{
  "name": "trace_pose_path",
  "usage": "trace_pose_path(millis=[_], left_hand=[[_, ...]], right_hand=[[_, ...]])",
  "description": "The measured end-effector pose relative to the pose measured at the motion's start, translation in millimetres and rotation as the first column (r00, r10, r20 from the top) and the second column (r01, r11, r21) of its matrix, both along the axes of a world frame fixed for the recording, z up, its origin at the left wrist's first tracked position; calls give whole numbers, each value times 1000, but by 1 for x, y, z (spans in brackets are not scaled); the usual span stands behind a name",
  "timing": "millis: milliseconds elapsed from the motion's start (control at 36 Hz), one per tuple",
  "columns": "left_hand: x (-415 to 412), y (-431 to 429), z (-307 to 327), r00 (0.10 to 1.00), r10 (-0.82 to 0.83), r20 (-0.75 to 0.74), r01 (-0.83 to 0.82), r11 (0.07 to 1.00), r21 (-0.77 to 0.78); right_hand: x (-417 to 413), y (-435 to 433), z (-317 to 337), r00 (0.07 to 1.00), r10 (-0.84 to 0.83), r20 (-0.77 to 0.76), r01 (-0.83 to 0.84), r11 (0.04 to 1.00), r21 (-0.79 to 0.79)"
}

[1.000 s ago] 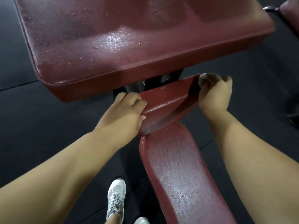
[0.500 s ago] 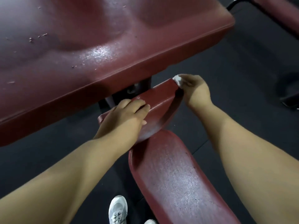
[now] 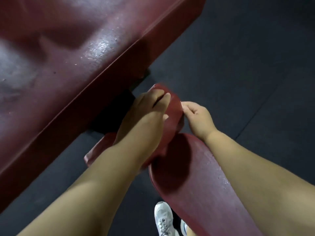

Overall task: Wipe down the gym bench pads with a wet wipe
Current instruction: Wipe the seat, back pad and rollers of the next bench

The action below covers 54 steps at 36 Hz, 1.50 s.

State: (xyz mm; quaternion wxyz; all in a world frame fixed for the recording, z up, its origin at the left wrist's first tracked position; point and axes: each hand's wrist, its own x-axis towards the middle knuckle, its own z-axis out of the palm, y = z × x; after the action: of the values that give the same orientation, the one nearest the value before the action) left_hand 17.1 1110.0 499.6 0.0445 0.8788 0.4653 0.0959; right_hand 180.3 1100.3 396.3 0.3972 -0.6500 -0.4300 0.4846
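A large maroon bench pad (image 3: 85, 57) fills the upper left, its surface glistening wet. Below it a small maroon pad (image 3: 175, 114) sits between my hands. My left hand (image 3: 150, 114) grips that small pad from the top and left, fingers curled over its upper edge. At the pad's right edge, my right hand (image 3: 199, 120) has its fingers pinched shut, and a sliver of the white wet wipe (image 3: 182, 104) shows at the fingertips; the rest of it is hidden. A long maroon seat pad (image 3: 196, 193) runs toward the lower right under my right forearm.
Dark rubber floor mats (image 3: 247, 74) surround the bench. The bench's black frame (image 3: 110, 114) sits in shadow under the large pad. My white sneakers (image 3: 163, 218) stand on the floor beside the seat pad, at the bottom.
The view swung right, so the large pad now lies diagonally at the left. My right hand slid from the small pad's top corner down its right edge. The left hand kept its grip.
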Motion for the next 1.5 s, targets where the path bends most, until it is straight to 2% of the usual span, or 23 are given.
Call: trace_pose_path(millis=[56,111,167,278,389,472,583,694,778,944,1056,1167,1306,1389,1500], left_hand=[[7,7,7,999,36,25,-34,997,-74],[12,13,8,999,34,36,-31,996,-80],[16,11,13,998,43,35,-38,990,-132],[18,4,12,996,80,46,-74,988,-133],[18,3,9,996,50,80,-41,993,-110],[16,4,7,994,66,85,-59,995,-85],[14,7,4,998,12,66,-11,1000,-9],[17,4,6,994,62,95,-57,997,-57],[19,3,10,992,83,94,-75,993,-86],[20,2,22,999,23,-47,-29,993,-117],[11,-16,36,996,64,-68,-76,980,-186],[-8,-41,50,995,52,-84,-68,978,-198],[-47,-70,54,996,47,-78,-61,980,-188],[-72,-89,49,992,112,-56,-120,979,-165],[-102,-114,38,981,194,-16,-194,966,-170]], right_hand=[[5,-5,-17,999,37,40,-34,998,-60],[4,-6,-22,998,28,52,-24,997,-75],[-1,-6,-19,998,-23,52,23,1000,-15],[-19,-11,-8,983,-179,-35,182,968,171],[-31,-15,-36,980,-189,57,170,955,243],[-30,-11,-58,977,-171,126,157,981,119],[-17,-4,-60,998,-56,25,59,988,-140],[-5,-2,-62,987,104,124,-66,959,-275],[-4,-11,-64,987,79,138,-26,937,-350],[-5,-45,-46,997,-73,-2,66,921,-384],[-17,-64,-20,999,-3,-45,-15,924,-382],[-15,-82,-3,990,138,31,-114,906,-408],[-16,-103,6,979,129,160,-53,911,-408],[-21,-113,17,963,148,227,-51,922,-385],[-39,-132,31,952,92,292,-4,958,-288]])
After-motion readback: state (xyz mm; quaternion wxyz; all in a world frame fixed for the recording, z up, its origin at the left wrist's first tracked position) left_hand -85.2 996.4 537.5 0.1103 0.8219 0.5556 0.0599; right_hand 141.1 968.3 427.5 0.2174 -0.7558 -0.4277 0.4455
